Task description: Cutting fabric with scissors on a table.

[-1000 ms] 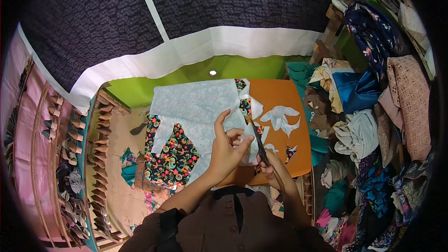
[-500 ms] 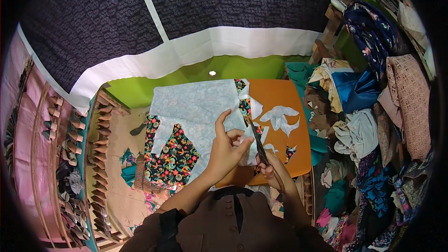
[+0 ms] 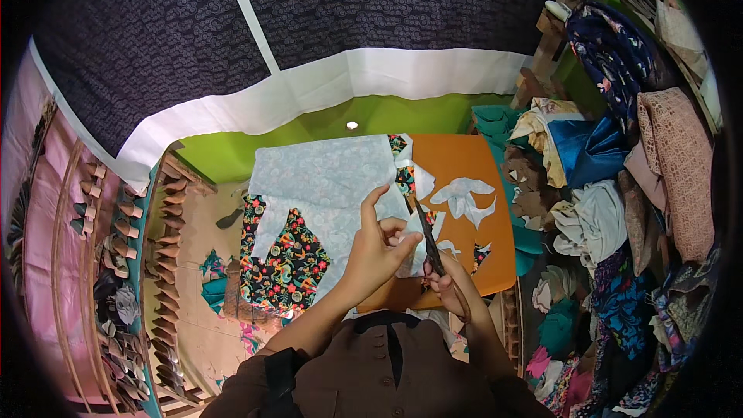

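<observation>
My right hand [image 3: 447, 285] is closed around the handles of dark scissors [image 3: 430, 241], whose blades point away from me at the right edge of the cloth. Between the thumb and bent fingers of my left hand [image 3: 378, 246] is a pale piece of fabric [image 3: 410, 262]; its index finger stretches up and away. Beneath and beyond lies black floral fabric [image 3: 292, 251] with a whitish layer [image 3: 325, 170] over much of it. A narrow floral strip [image 3: 405, 178] shows near the scissor tips. How far the blades are apart is hard to make out.
An orange table [image 3: 499, 263] bears white offcuts [image 3: 464, 197] and a small floral scrap [image 3: 481, 254]. Fabric heaps [image 3: 592, 220] crowd the right side. Racks of wooden shoe lasts [image 3: 166, 263] stand on the left. A dark patterned curtain [image 3: 387, 8] hangs beyond the table.
The hands, scissors and fabric hold nearly the same places. The whole view has shifted very slightly.
</observation>
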Demonstrator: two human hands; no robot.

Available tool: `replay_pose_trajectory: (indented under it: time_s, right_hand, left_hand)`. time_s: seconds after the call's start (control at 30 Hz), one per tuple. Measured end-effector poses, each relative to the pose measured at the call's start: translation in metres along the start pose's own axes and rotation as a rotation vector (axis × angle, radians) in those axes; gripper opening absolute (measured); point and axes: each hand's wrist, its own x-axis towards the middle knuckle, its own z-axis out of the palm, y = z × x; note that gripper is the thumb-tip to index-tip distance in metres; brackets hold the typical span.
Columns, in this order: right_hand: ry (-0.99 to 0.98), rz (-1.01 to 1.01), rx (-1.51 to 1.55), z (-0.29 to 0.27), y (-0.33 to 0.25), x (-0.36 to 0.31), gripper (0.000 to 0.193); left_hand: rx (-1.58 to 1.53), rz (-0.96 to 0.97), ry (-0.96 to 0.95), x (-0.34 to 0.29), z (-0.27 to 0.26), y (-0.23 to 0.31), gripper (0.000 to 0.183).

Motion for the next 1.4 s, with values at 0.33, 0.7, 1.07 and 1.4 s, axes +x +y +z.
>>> replay_pose_trajectory:
  time_s: [0.33, 0.7, 1.07, 1.4]
  right_hand:
    - [0.005, -0.027, -0.074, -0.007, 0.004, -0.002, 0.072]
    - [-0.015, -0.090, -0.149, -0.003, -0.001, -0.003, 0.070]
    - [0.020, -0.018, -0.009, 0.000, 0.010, 0.002, 0.076]
    - [0.012, -0.039, -0.126, -0.004, 0.005, 0.000, 0.072]
  left_hand:
    - [-0.113, 0.036, -0.019, 0.003, 0.003, -0.008, 0.070]
    - [-0.115, 0.040, 0.084, 0.000, 0.006, -0.004, 0.066]
    - [-0.128, 0.029, 0.061, 0.003, 0.003, -0.003, 0.068]
    - [-0.162, 0.022, 0.043, 0.005, 0.002, -0.001, 0.068]
